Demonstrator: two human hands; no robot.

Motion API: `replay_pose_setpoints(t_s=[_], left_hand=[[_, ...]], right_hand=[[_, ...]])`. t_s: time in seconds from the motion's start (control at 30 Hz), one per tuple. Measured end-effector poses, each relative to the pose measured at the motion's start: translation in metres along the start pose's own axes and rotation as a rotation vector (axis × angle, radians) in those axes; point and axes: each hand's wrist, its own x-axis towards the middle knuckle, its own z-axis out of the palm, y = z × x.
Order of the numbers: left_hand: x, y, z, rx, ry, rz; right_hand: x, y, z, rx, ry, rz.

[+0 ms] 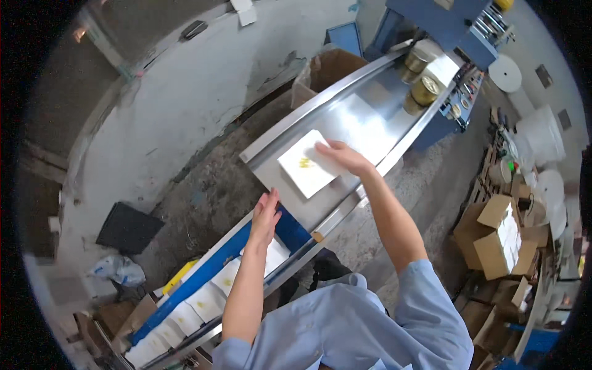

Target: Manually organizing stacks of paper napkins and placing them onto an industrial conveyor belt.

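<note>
My right hand (pixel 346 156) grips the upper right side of a white square packet (pixel 303 176) with a small gold print, its fingers over the top face. This packet lies on, or just over, the lower end of a shiny steel chute (pixel 370 120). My left hand (pixel 266 217) is at the chute's lower left corner, fingers stretched out, holding nothing and apart from the packet. Below it runs a blue belt (pixel 203 269) carrying a row of similar white packets (pixel 205 302). My left forearm hides part of that row.
Two gold round weights or cans (pixel 425 90) stand at the chute's far end, beside a blue machine (pixel 425 24). A lined carton (pixel 333 71) stands behind the chute. To the right are open cardboard boxes (pixel 493 240); a black mat (pixel 128 228) lies at left.
</note>
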Motion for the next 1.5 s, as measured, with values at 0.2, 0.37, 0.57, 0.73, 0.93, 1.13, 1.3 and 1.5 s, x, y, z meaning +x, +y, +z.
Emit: replay_pose_setpoints(t_s=[0.2, 0.37, 0.57, 0.73, 0.93, 1.13, 1.3, 1.5], left_hand=[[0.015, 0.003, 0.012, -0.346, -0.13, 0.073], [-0.01, 0.001, -0.041, -0.402, -0.004, 0.023], [-0.021, -0.019, -0.141, -0.468, 0.185, 0.087], [0.049, -0.035, -0.166, -0.471, 0.314, 0.112], [0.128, -0.071, -0.098, -0.4, 0.466, 0.026], [0.084, -0.093, -0.008, -0.282, 0.288, -0.141], [0.041, -0.123, 0.003, -0.208, 0.205, -0.165], [0.02, -0.124, 0.011, -0.216, 0.306, -0.24]], right_hand=[[-0.01, -0.022, 0.052, -0.048, -0.112, -0.098], [-0.016, -0.016, 0.102, -0.12, -0.26, -0.139], [-0.062, -0.034, 0.091, 0.113, -0.296, -0.172], [-0.093, -0.017, 0.064, 0.158, -0.117, -0.134], [-0.106, -0.013, 0.045, 0.191, -0.055, -0.088], [-0.101, -0.024, 0.02, 0.237, -0.073, -0.129], [-0.083, -0.026, 0.004, 0.316, -0.174, -0.162], [-0.064, -0.019, -0.003, 0.304, -0.242, -0.128]])
